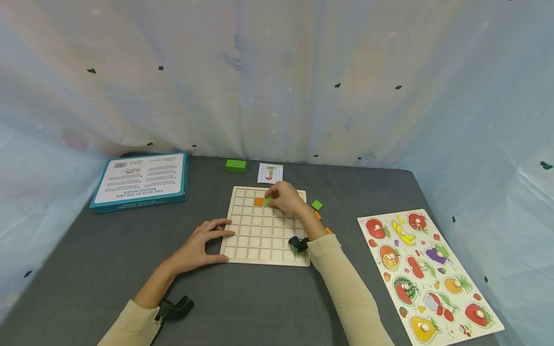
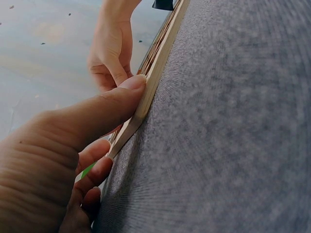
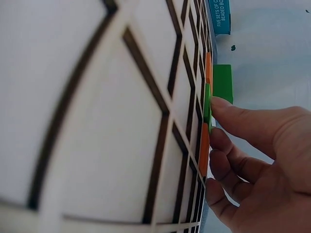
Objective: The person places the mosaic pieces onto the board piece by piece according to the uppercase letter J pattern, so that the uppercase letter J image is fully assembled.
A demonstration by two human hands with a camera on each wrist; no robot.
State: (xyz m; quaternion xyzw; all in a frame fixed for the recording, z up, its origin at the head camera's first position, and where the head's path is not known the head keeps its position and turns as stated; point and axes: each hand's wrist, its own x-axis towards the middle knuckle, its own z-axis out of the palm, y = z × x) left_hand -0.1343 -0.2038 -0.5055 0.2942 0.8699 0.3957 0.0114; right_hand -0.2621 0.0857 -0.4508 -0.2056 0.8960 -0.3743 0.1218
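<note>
A square wooden grid board (image 1: 248,240) lies on the table. My left hand (image 1: 199,247) rests at its left side with fingers spread, fingertips on the edge and thumb by the near left corner. In the left wrist view the thumb (image 2: 112,104) presses against the board's rim. Over the far rows, my right hand (image 1: 285,198) holds a green square tile (image 3: 207,104) between thumb and fingertips. That tile sits beside an orange tile (image 1: 258,202) on the left and a second orange tile (image 3: 204,149), partly hidden by the hand from above.
A pattern card (image 1: 270,173) and a green block (image 1: 235,166) lie behind the board. A loose green tile (image 1: 317,205) and orange tiles (image 1: 318,215) lie right of it. A teal box (image 1: 140,180) stands far left; a fruit puzzle board (image 1: 404,269) lies right.
</note>
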